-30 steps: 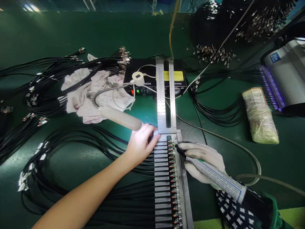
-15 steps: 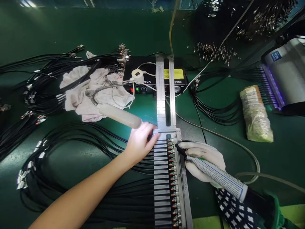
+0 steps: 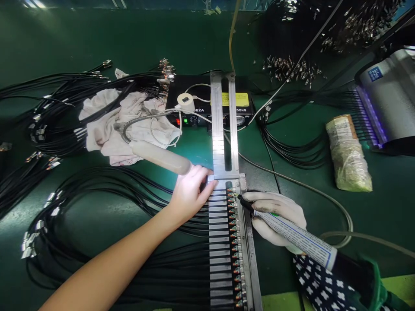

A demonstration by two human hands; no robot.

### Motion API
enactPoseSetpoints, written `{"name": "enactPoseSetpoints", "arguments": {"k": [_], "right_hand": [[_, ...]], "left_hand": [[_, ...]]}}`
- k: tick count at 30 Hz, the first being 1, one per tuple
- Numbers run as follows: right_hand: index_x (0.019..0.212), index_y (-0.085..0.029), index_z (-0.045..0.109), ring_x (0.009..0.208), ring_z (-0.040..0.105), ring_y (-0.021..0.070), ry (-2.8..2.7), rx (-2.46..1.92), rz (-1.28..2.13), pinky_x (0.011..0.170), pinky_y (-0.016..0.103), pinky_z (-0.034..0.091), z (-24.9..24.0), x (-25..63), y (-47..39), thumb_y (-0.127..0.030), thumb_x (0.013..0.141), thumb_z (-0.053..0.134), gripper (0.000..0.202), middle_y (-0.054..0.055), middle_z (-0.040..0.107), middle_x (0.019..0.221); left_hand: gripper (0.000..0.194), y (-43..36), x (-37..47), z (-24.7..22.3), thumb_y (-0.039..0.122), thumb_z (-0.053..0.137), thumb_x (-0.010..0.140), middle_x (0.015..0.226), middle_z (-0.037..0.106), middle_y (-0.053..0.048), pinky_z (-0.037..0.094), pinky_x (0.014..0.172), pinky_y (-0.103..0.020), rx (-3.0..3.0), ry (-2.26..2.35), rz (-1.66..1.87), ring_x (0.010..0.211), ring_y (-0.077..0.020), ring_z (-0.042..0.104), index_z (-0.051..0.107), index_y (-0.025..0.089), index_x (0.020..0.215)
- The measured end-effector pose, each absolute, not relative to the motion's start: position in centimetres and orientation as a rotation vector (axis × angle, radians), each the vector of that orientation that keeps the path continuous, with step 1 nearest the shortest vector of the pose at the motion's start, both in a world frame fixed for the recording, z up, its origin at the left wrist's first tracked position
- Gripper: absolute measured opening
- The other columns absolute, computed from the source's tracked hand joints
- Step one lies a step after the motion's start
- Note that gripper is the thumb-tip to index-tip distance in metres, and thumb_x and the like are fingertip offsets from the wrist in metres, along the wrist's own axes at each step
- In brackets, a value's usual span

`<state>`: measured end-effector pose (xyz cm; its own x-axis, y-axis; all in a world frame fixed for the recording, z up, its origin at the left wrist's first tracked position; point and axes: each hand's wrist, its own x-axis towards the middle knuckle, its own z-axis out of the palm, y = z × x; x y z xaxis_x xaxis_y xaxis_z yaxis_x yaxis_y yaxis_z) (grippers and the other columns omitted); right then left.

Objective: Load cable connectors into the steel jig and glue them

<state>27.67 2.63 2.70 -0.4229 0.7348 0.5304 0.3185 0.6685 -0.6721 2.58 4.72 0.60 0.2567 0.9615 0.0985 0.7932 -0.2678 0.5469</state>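
A long metal fixture [image 3: 219, 258] holds a column of black cables with their connector ends [image 3: 234, 237] lined up along its right side. My bare left hand [image 3: 192, 190] pinches the fixture's left edge near its top, thumb and fingers closed round it. In my gloved right hand [image 3: 280, 216] is a white-labelled tube [image 3: 298, 242], slanting up to the left. Its dark tip sits beside the uppermost connectors. The slotted metal frame [image 3: 218, 129] stands beyond the fixture. Over my left hand hangs a beige lamp [image 3: 160, 157], lighting the work.
A black control box [image 3: 194, 116] stands behind the frame. Cable bundles [image 3: 123, 172] and a stained white cloth [image 3: 113, 129] lie left. At right are a wrapped package [image 3: 350, 160], a grey machine with violet light [image 3: 395, 95], more cables and a looping hose [image 3: 324, 190].
The whole view has shifted very slightly. Both hands and the tube hold nearly the same place against the fixture.
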Motion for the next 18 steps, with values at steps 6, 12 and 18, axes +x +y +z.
{"name": "enactPoseSetpoints", "arguments": {"k": [6, 12, 18], "right_hand": [[0.102, -0.022, 0.065, 0.092, 0.075, 0.0228, -2.006, -0.819, 0.624, 0.077, 0.033, 0.064, 2.59, 27.78, 2.63, -0.018, 0.078, 0.071, 0.025, 0.008, 0.077, 0.103], [0.104, -0.021, 0.065, 0.093, 0.075, 0.0237, -1.999, -0.805, 0.627, 0.079, 0.035, 0.064, 2.55, 27.77, 2.69, -0.018, 0.078, 0.072, 0.026, 0.009, 0.076, 0.105], [0.104, -0.021, 0.065, 0.094, 0.075, 0.0244, -1.989, -0.805, 0.618, 0.079, 0.036, 0.064, 2.58, 27.66, 2.81, -0.018, 0.079, 0.071, 0.026, 0.008, 0.076, 0.104]], "left_hand": [[0.017, 4.63, 2.57, 0.49, 0.034, 0.051, 0.096, 0.077, 0.054, -0.001, 0.036, 0.073, -0.032, 2.150, 1.596, 0.595, 0.078, -0.0187, 0.050, 0.058, 0.020, 0.093], [0.016, 4.63, 2.57, 0.41, 0.034, 0.051, 0.096, 0.078, 0.055, -0.001, 0.037, 0.074, -0.032, 2.149, 1.601, 0.583, 0.078, -0.0187, 0.050, 0.058, 0.020, 0.094], [0.016, 4.69, 2.58, 0.56, 0.034, 0.051, 0.096, 0.078, 0.056, -0.001, 0.037, 0.074, -0.032, 2.147, 1.600, 0.593, 0.078, -0.0192, 0.051, 0.058, 0.020, 0.094]]}}
